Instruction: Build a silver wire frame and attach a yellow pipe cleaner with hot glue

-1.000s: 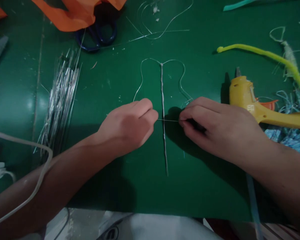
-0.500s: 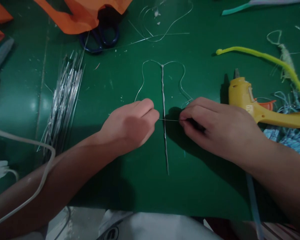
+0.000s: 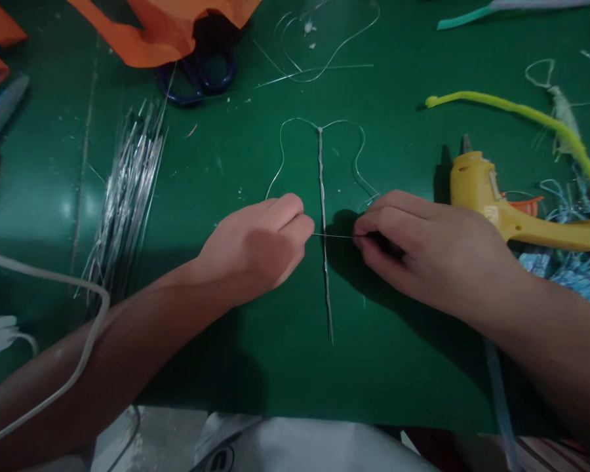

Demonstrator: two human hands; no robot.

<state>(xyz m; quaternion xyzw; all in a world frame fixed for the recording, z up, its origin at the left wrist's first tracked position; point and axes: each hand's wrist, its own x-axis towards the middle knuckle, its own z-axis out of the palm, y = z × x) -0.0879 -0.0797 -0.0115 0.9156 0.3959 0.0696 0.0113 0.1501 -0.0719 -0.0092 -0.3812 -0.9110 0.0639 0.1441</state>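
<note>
At the centre of the frame, the stem [image 3: 321, 177] of twisted wire lies nearly vertical on the green surface [image 3: 373, 380]. A thin strand [image 3: 341, 236] crosses it below its midpoint, drawn straight between the two hands. The left hand [image 3: 260, 242] is closed, its curled fingers pinching one end; the right hand [image 3: 413, 242] nips the other between thumb and forefinger, with a gap behind the pinch. From the stem's top, a left arc [image 3: 281, 151] and a right arc [image 3: 362, 144] of wire curve down toward the hands. A wire bundle [image 3: 128, 190] lies at left, scissors [image 3: 217, 82] at upper left partly under orange cloth [image 3: 162, 42], and a yellow glue gun [image 3: 472, 180] at right.
</note>
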